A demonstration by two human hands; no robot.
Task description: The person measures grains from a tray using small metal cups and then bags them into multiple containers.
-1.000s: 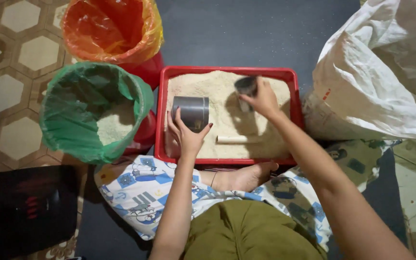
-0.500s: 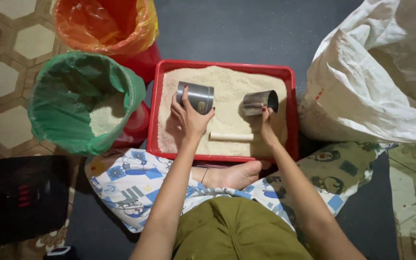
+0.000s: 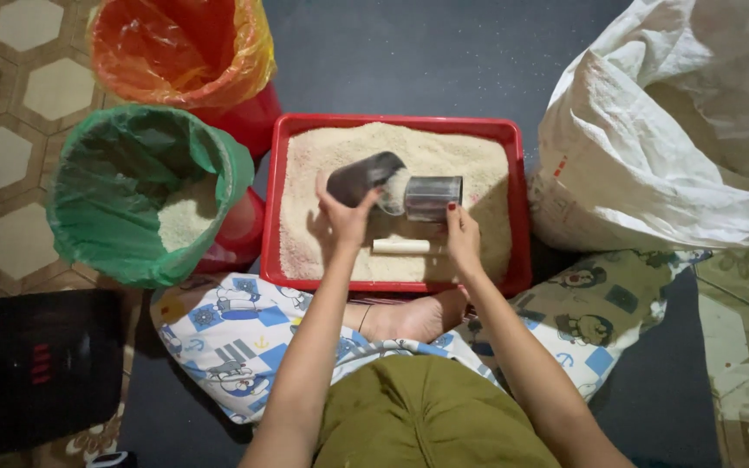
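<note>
A red tray (image 3: 524,208) full of pale grain lies on the floor before me. My left hand (image 3: 347,213) grips a metal cup (image 3: 359,178) tilted on its side, and grain spills from its mouth. My right hand (image 3: 462,236) holds a second metal cup (image 3: 432,196) close by, mouth facing the first, catching the grain. Both cups hover over the middle of the tray. A short white stick (image 3: 400,246) lies on the grain between my hands.
A bucket lined with a green bag (image 3: 123,173) holding some grain stands left of the tray. An orange-lined bucket (image 3: 185,43) is behind it. A large white sack (image 3: 678,130) stands right. A black scale (image 3: 32,368) sits at bottom left. I sit on patterned cushions (image 3: 227,329).
Both hands have come together over the tray's middle. The left cup has tipped over and now pours grain into the right cup, which moved left.
</note>
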